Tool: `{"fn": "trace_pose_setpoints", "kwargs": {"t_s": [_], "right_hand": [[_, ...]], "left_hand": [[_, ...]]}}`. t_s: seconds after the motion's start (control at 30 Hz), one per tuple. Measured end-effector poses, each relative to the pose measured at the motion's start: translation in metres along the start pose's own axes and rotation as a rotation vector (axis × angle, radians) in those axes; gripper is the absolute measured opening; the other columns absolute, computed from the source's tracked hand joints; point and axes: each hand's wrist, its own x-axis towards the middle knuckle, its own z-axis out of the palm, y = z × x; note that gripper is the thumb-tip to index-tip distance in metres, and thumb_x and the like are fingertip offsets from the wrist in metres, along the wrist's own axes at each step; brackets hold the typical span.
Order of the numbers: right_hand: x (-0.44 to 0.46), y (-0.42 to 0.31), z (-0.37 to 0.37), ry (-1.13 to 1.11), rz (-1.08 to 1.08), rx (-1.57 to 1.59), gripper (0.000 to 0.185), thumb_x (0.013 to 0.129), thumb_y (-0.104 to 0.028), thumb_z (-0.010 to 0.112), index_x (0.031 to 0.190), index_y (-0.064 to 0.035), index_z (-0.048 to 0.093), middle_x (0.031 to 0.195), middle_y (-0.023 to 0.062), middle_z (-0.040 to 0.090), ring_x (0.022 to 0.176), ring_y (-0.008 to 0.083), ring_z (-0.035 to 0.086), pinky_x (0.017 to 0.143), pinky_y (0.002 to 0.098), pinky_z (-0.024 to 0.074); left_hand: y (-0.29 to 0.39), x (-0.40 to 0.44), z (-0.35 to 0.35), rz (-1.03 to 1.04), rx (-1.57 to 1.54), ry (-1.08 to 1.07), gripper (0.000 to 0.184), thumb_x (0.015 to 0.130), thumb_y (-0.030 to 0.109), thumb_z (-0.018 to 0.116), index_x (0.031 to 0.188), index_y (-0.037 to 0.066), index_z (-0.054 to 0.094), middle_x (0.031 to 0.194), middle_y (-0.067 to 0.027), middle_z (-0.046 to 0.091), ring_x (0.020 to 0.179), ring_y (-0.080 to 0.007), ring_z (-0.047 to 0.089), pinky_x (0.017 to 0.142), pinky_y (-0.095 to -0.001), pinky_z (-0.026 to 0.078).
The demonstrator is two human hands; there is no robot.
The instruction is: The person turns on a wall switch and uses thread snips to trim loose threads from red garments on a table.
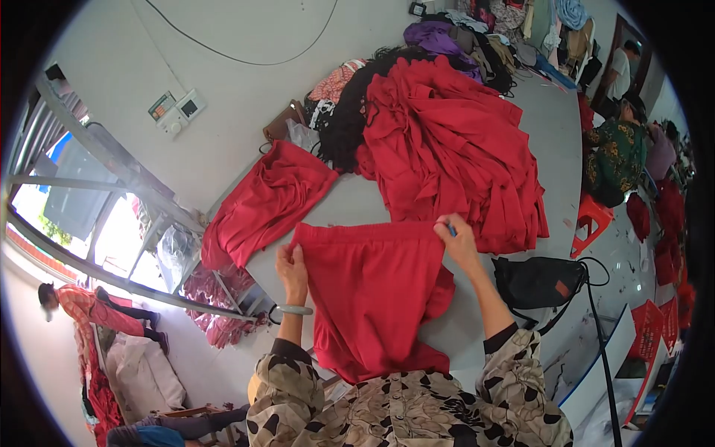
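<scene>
A red elastic-waist garment (372, 290) hangs spread in front of me, its gathered waistband uppermost; whether it is trousers or a skirt I cannot tell. My left hand (293, 270), with a bangle at the wrist, is closed on its left upper edge. At the waistband's right end, the fingers of my right hand (458, 238) pinch the cloth. Something small and blue shows between those fingers, too little to name. The lower part of the garment drapes down against my patterned top (417, 410).
A big heap of red garments (454, 149) lies beyond on the grey table (558, 134). Another red piece (268, 197) is at left. A black bag (536, 283) lies at right, near a red stool (593, 223). Other people (618, 149) sit and stand in the background.
</scene>
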Motion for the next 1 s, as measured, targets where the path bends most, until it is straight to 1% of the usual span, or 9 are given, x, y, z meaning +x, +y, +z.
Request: {"fn": "trace_pose_setpoints", "kwargs": {"t_s": [0.1,0.2,0.3,0.37,0.47,0.6,0.67,0.77,1.0], "right_hand": [[0.009,-0.045,-0.03,0.092,-0.373,-0.027,0.01,0.08,-0.004,0.062,0.088,-0.0009,0.057,0.083,0.0053,0.05,0.07,0.0153,0.05,0.063,0.0257,0.0408],[-0.031,-0.05,-0.056,0.008,-0.362,-0.201,0.016,0.076,0.005,0.059,0.09,-0.0022,0.058,0.091,0.0066,0.049,0.077,0.0174,0.053,0.065,0.0262,0.0423],[-0.105,0.0,-0.062,-0.194,-0.109,-0.145,0.024,0.072,0.01,0.057,0.091,-0.0035,0.058,0.092,0.0079,0.049,0.082,0.0194,0.055,0.067,0.0261,0.0434],[-0.146,0.017,-0.065,-0.351,-0.102,-0.576,0.035,0.071,0.008,0.06,0.102,-0.007,0.06,0.098,0.0107,0.052,0.085,0.0201,0.059,0.068,0.0345,0.0476],[-0.171,0.026,-0.062,-0.181,-0.009,-0.335,0.036,0.073,0.006,0.06,0.106,-0.008,0.061,0.096,0.0115,0.053,0.078,0.0206,0.058,0.064,0.0323,0.0465],[-0.159,-0.008,-0.047,0.055,0.042,-0.336,0.027,0.081,0.0,0.058,0.107,-0.0066,0.062,0.08,0.0064,0.055,0.065,0.0154,0.055,0.057,0.028,0.0432],[-0.154,-0.026,-0.025,0.093,0.359,0.103,0.018,0.089,-0.009,0.054,0.103,-0.0017,0.063,0.065,-0.0003,0.051,0.056,0.0077,0.047,0.049,0.0212,0.0369],[-0.143,-0.051,0.009,-0.091,0.487,0.472,0.023,0.093,-0.016,0.051,0.103,0.0012,0.062,0.062,-0.0036,0.047,0.049,0.0034,0.041,0.043,0.0194,0.0315],[-0.129,-0.041,0.06,-0.268,0.497,0.446,0.027,0.093,-0.021,0.051,0.103,0.0014,0.062,0.064,-0.0029,0.049,0.049,0.0024,0.041,0.041,0.0173,0.0302]], "left_hand": [[0.047,-0.009,-0.013,0.188,-0.077,0.055,0.009,0.087,0.008,0.057,0.088,-0.001,0.055,0.07,-0.0064,0.055,0.06,-0.0108,0.045,0.055,-0.0267,0.039],[0.044,-0.059,-0.028,0.206,0.11,-0.004,0.009,0.084,0.004,0.058,0.091,-0.001,0.055,0.078,-0.0111,0.057,0.068,-0.0188,0.052,0.062,-0.0305,0.043],[-0.042,-0.119,-0.045,0.344,0.317,-0.191,0.016,0.078,-0.003,0.054,0.093,-0.001,0.055,0.09,-0.0149,0.058,0.084,-0.0301,0.055,0.075,-0.037,0.044],[-0.057,-0.152,-0.058,0.299,0.456,-0.268,0.024,0.072,-0.008,0.05,0.094,0.0,0.056,0.098,-0.0158,0.058,0.096,-0.0365,0.052,0.085,-0.042,0.041],[-0.038,-0.172,-0.067,0.282,0.51,-0.047,0.028,0.071,-0.01,0.048,0.095,0.001,0.056,0.1,-0.0162,0.058,0.098,-0.0364,0.052,0.088,-0.0422,0.039],[0.021,-0.173,-0.052,0.302,0.284,-0.201,0.027,0.074,-0.007,0.053,0.1,0.001,0.056,0.098,-0.0161,0.059,0.093,-0.0343,0.055,0.083,-0.0396,0.043],[0.033,-0.165,-0.034,0.328,0.288,-0.233,0.022,0.078,-0.001,0.057,0.099,0.001,0.057,0.097,-0.0161,0.06,0.09,-0.0334,0.056,0.079,-0.0385,0.046],[0.041,-0.153,-0.008,0.301,0.231,-0.252,0.02,0.079,0.006,0.062,0.097,0.002,0.057,0.093,-0.0154,0.059,0.089,-0.0319,0.055,0.08,-0.0389,0.043],[0.018,-0.159,0.023,0.269,0.433,-0.356,0.013,0.078,0.017,0.064,0.084,0.007,0.06,0.075,-0.0072,0.054,0.074,-0.0258,0.052,0.067,-0.037,0.038]]}}
